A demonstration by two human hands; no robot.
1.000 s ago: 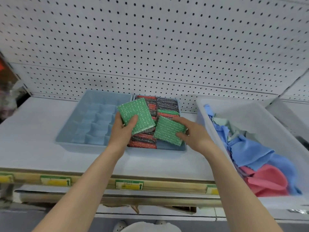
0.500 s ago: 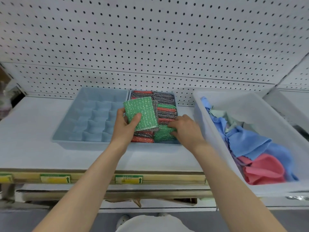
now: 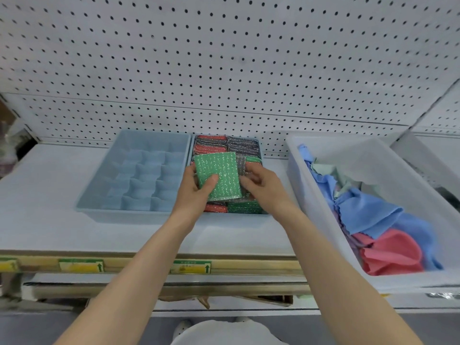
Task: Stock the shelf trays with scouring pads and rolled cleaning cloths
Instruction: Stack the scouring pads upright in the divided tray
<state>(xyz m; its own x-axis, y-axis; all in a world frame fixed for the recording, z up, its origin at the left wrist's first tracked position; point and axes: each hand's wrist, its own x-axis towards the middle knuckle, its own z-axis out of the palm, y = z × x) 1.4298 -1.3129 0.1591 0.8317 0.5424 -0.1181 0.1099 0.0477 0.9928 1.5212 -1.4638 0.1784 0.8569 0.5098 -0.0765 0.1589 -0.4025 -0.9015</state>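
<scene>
Both hands meet over the pad-filled tray (image 3: 260, 155): the left hand (image 3: 196, 192) grips a green scouring pad (image 3: 216, 175), thumb on top; the right hand (image 3: 263, 185) pinches the grey pad (image 3: 240, 164) behind it.

Two trays (image 3: 119, 215) (image 3: 259, 143), one bin (image 3: 348, 150), two hands (image 3: 196, 192) (image 3: 266, 188), three shelf labels (image 3: 81, 266) (image 3: 190, 267) (image 3: 7, 265).
</scene>
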